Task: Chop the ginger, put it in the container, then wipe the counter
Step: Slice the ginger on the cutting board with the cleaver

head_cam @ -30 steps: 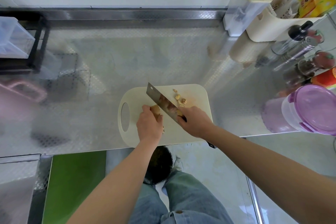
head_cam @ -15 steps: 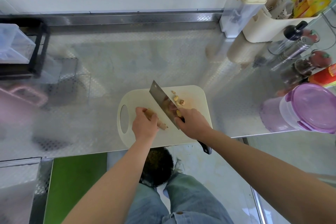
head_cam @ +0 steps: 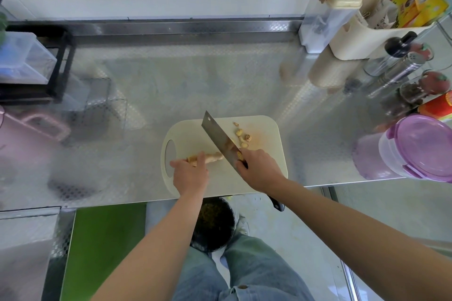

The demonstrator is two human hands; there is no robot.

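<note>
We can read no brand or label anywhere. The yellow box [head_cam: 415,5] at the far right carries print, and the red can [head_cam: 440,106] below it has a label, but both are too blurred to make out.

The ginger [head_cam: 212,157] lies on the pale board [head_cam: 269,161], in its near left part, beside the handle hole. Its long axis runs left to right, with the right end tilted a little toward the far side and meeting the knife [head_cam: 219,138]. Our left hand [head_cam: 189,173] covers the left end of the ginger, with the fingers curled down over it and holding it against the board.

Our right hand [head_cam: 260,170] is wrapped tightly round the knife where blade meets handle. The black handle end juts out past the near edge of the counter [head_cam: 171,85]. The blade runs from its far left corner down toward the near right, crossing the ginger's right end at an angle. We cannot tell whether the edge is touching the board.

The cut pieces [head_cam: 241,135] lie scattered just right of the blade, on the far part of the board. The purple-lidded container [head_cam: 420,148] stands closed at the right edge of the counter, well apart from the board.
</note>
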